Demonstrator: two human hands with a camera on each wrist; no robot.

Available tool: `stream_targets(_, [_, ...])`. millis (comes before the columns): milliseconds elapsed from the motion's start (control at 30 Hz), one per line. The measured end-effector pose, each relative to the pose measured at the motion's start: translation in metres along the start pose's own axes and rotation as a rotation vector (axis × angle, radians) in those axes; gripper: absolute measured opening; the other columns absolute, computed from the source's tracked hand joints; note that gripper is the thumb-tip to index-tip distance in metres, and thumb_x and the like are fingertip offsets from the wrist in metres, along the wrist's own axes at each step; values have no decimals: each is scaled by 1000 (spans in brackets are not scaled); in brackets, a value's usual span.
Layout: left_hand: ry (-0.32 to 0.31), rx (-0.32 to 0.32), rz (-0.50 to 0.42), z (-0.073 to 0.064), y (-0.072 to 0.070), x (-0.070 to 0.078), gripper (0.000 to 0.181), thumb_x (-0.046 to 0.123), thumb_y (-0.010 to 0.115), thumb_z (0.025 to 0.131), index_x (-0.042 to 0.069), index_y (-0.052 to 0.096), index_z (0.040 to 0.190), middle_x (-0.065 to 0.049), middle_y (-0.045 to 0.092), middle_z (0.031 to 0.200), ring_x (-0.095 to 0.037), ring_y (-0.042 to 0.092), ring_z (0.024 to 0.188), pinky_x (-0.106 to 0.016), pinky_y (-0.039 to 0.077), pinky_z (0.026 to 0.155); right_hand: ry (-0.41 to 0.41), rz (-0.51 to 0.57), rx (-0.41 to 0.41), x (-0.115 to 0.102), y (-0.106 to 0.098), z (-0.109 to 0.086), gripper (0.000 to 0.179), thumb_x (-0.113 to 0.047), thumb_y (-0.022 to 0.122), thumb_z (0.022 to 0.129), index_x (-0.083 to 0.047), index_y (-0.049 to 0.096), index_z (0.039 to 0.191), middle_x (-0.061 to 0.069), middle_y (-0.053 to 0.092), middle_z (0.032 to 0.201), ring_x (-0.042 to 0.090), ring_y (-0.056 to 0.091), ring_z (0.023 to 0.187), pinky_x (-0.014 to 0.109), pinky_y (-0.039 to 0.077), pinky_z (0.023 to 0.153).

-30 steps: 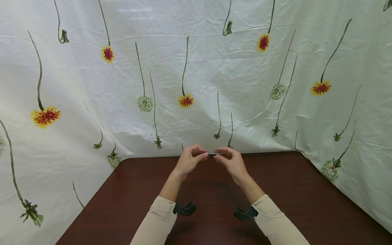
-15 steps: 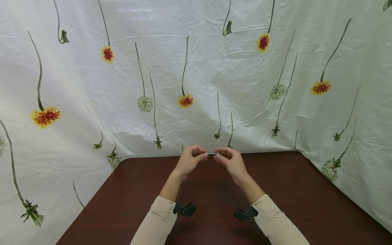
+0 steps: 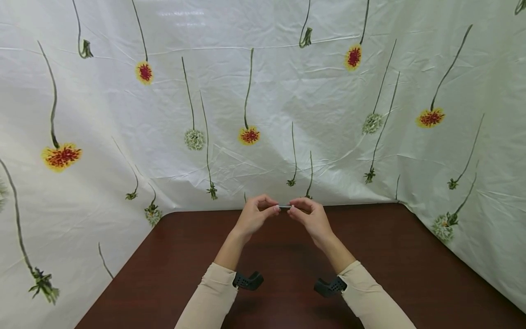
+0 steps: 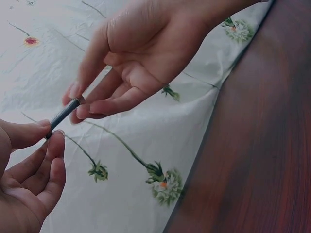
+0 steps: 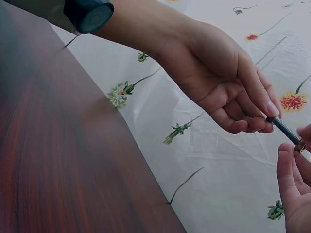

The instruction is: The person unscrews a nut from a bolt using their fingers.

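Note:
A grey threaded bolt (image 3: 285,206) is held lengthwise between both hands, above the far part of the table. My left hand (image 3: 251,219) pinches one end of it between thumb and fingers; in the left wrist view a dark end shows at those fingertips. At the opposite end, the thumb and fingers of my right hand (image 3: 314,219) pinch a small coppery nut (image 5: 301,145), partly covered by the fingertips. Bare thread on the bolt (image 4: 63,112) shows between the two hands in the left wrist view.
The dark reddish-brown table (image 3: 185,274) has rounded far corners. A white cloth (image 3: 271,91) printed with flowers hangs behind it and along both sides. Black wrist cameras (image 3: 248,280) sit at the cuffs of the beige sleeves (image 3: 209,297).
The fingertips of my right hand have shifted slightly to the right at the bolt's end. My left hand and both forearms have stayed in place.

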State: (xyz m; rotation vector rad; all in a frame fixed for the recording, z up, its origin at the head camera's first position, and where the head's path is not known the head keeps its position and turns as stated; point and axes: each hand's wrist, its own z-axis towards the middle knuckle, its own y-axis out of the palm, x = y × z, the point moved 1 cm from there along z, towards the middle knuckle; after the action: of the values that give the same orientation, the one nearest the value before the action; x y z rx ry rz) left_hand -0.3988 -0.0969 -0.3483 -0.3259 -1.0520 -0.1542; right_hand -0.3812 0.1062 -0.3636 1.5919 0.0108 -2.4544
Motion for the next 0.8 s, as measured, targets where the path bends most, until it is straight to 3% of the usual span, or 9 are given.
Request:
stream_targets(167, [-1, 3, 6, 0, 0, -1, 14, 0, 68, 100, -8, 69, 111, -12, 73, 103, -26, 71, 96, -55, 53, 97, 21, 8, 16, 1, 1, 0, 29, -3, 64, 103, 14, 61, 126, 18, 69, 108, 25, 72, 96, 34, 58, 88])
stream_targets(267, [4, 4, 11, 1, 0, -1, 14, 1, 68, 99, -7, 69, 110, -12, 74, 103, -26, 71, 95, -54, 53, 96, 11, 15, 24, 2, 0, 1, 25, 2, 62, 102, 18, 61, 122, 21, 69, 107, 18, 72, 92, 32, 58, 87])
stream_targets(367, [12, 2, 15, 1, 0, -2, 14, 1, 69, 99, -7, 70, 110, -12, 74, 102, -27, 71, 95, -59, 51, 96, -14, 11, 2, 1, 0, 0, 26, 6, 64, 100, 18, 60, 123, 29, 64, 117, 18, 71, 97, 33, 57, 90])
stream_targets(467, [11, -1, 9, 1, 0, -2, 16, 1, 68, 99, -10, 68, 111, -13, 74, 102, -28, 70, 96, -61, 50, 97, -24, 13, -15, 0, 1, -1, 30, 5, 65, 100, 15, 60, 127, 29, 62, 123, 22, 70, 101, 35, 56, 92])
stream_targets(633, [-1, 1, 5, 0, -1, -1, 16, 1, 68, 100, -10, 68, 112, -12, 73, 104, -27, 70, 96, -58, 51, 97, 17, 46, 16, -1, 2, -1, 26, -2, 61, 105, 14, 61, 125, 17, 68, 110, 23, 73, 96, 35, 58, 89])
stream_targets(800, [6, 1, 5, 0, -1, -1, 12, 1, 68, 99, -5, 70, 109, -12, 73, 103, -26, 70, 96, -57, 52, 96, 17, 34, 15, -2, 2, -1, 22, 6, 61, 102, 17, 62, 121, 22, 68, 109, 19, 72, 93, 33, 58, 87])
